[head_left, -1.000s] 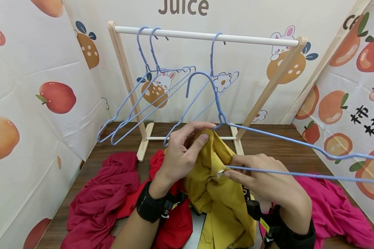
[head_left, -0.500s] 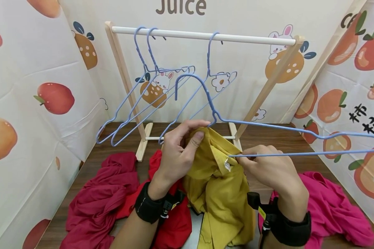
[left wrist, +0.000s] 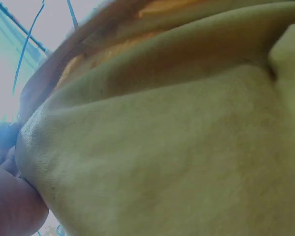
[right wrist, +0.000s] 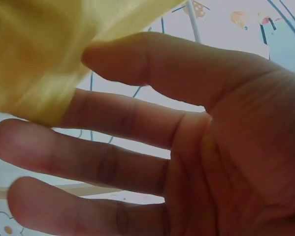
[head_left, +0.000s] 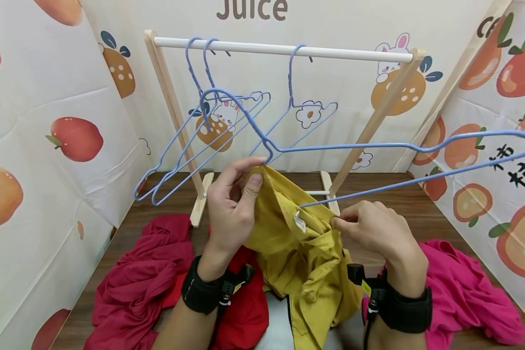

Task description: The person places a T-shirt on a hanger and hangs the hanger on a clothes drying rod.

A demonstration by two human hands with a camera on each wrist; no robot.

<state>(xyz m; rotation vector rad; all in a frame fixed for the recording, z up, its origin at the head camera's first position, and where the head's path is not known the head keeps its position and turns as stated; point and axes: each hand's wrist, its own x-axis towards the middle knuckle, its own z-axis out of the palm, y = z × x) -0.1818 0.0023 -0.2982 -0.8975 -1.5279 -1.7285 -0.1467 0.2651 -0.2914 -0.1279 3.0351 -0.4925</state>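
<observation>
A yellow garment (head_left: pixel 284 233) with a small white label hangs between my hands, its opening edge spread. My left hand (head_left: pixel 229 206) grips its upper left corner, thumb in front, just below the hook of a blue wire hanger (head_left: pixel 354 146). One half of that hanger is hidden in the cloth; the other sticks out to the right. My right hand (head_left: pixel 378 228) pinches the garment's right edge between thumb and forefinger, below the hanger's bottom wire. In the left wrist view, yellow cloth (left wrist: pixel 152 157) fills most of the picture. The right wrist view has the other fingers (right wrist: pixel 83 152) extended.
Behind stands a wooden rack with a white rod (head_left: pixel 284 47), bearing several blue hangers (head_left: pixel 290 82). Dark red cloth (head_left: pixel 144 277) and bright red cloth (head_left: pixel 245 311) lie left on the wooden table (head_left: pixel 376 187), pink cloth (head_left: pixel 468 291) right. Printed sheets surround the table.
The hanger has shifted left and its free end has swung upward. My left hand has moved left and slightly up. My right hand, earlier close under the bottom wire, now holds the garment's edge below it.
</observation>
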